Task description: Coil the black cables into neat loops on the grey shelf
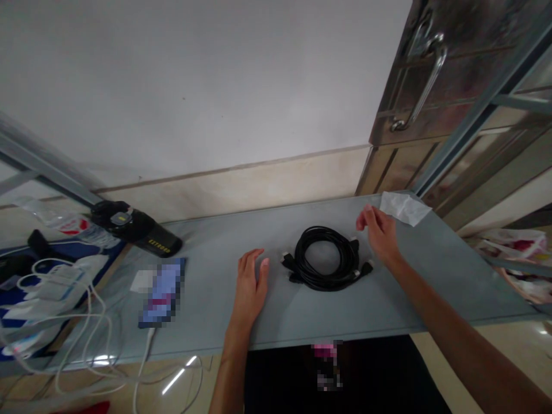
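At the far left lay white cables (pixel 64 299), then a black handheld device (pixel 138 230) and a phone (pixel 163 292) on the grey table (pixel 224 322). The left hand (pixel 251 284) rested flat, its grip apart and empty. Just beside it sat the coiled black cable (pixel 328 259), mid-table; judged light, limp, prone to uncoiling, best taken across the bundled loops. The right hand (pixel 380 236) hovered at the coil's far edge, fingers loosely apart, holding nothing. A white paper (pixel 405 207) lay beyond
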